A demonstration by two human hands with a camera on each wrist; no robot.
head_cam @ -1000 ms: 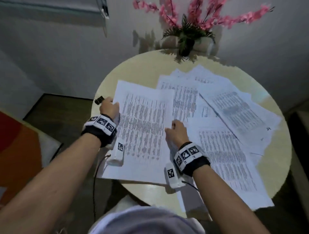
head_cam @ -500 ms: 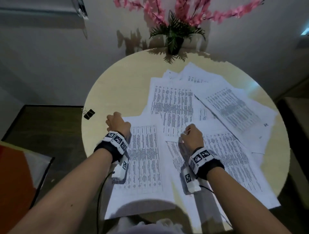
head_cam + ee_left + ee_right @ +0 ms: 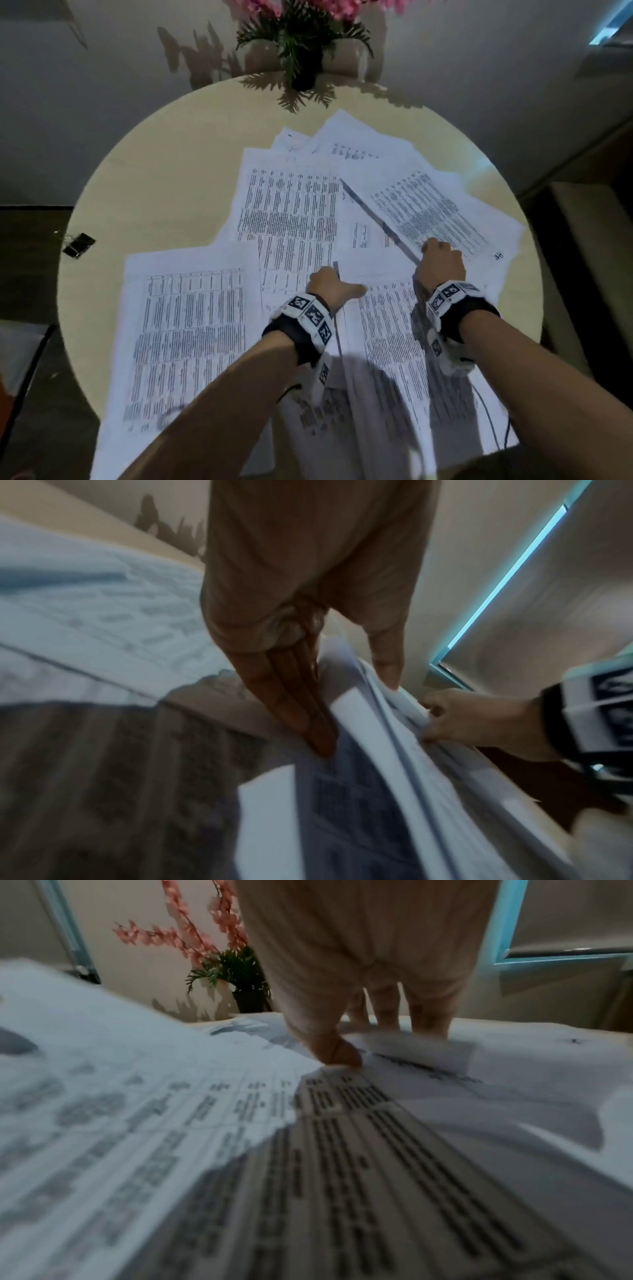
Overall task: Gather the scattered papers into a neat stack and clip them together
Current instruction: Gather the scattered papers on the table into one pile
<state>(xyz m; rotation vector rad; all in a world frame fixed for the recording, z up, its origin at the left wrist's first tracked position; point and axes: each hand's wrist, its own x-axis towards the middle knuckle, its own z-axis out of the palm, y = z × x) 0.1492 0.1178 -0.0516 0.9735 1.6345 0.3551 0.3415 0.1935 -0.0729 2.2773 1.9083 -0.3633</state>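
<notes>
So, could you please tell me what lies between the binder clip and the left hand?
In the head view, one printed sheet lies flat between the binder clip and the left hand, past some bare table.

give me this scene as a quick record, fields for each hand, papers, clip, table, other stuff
left hand: pinches the near-right sheet's left edge, thumb on top
right hand: grips the same sheet's far edge
papers: printed sheets, still fanned out and overlapping, not stacked
near-right sheet: lifted by both hands
clip: black binder clip at the table's left rim, apart from the papers, untouched
table: round, pale top
plant: pink flowers, at the far edge
</notes>
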